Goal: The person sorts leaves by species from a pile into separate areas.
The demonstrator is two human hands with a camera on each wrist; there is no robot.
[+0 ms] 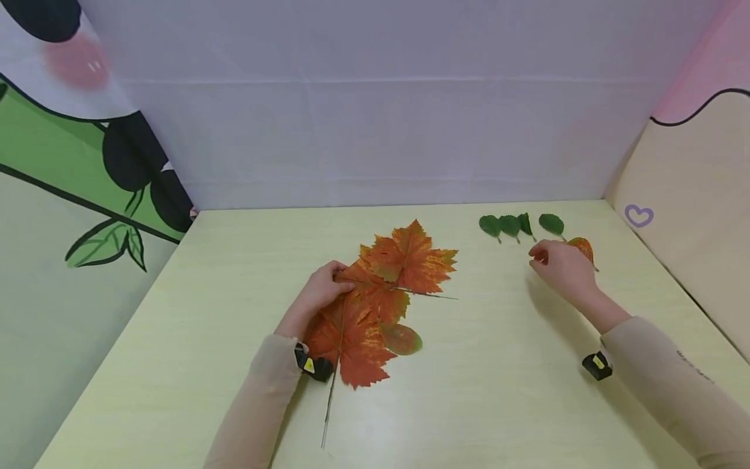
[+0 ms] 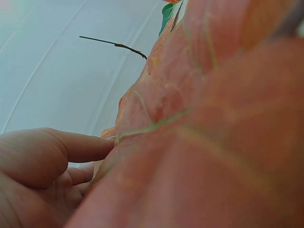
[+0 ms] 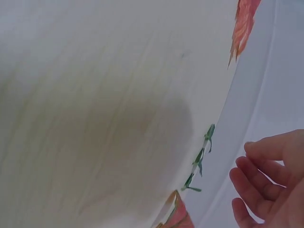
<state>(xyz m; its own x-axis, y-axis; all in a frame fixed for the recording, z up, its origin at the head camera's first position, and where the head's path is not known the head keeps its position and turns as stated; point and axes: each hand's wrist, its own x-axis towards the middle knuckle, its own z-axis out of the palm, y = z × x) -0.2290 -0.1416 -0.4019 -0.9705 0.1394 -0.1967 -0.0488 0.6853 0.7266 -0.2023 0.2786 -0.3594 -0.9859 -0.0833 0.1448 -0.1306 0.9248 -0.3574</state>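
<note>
My left hand (image 1: 324,286) pinches the edge of an orange artificial maple leaf (image 1: 375,296), thumb (image 2: 92,148) on top. This leaf overlaps two other maple leaves, one behind it (image 1: 413,257) and one nearer me (image 1: 351,342); wire stems stick out from them. Partly tucked against them is an oval reddish-green leaf (image 1: 402,339). My right hand (image 1: 565,270) is above the table at the right, fingers loosely bent with nothing between them, as the right wrist view also shows. An orange oval leaf (image 1: 581,247) lies just past it, partly hidden by the hand.
Several small green leaves (image 1: 509,225) lie in a row near the table's back edge. The pale wooden table (image 1: 469,397) meets a plain lilac backdrop (image 1: 375,143). Printed panels stand at the left (image 1: 70,195) and right (image 1: 697,189).
</note>
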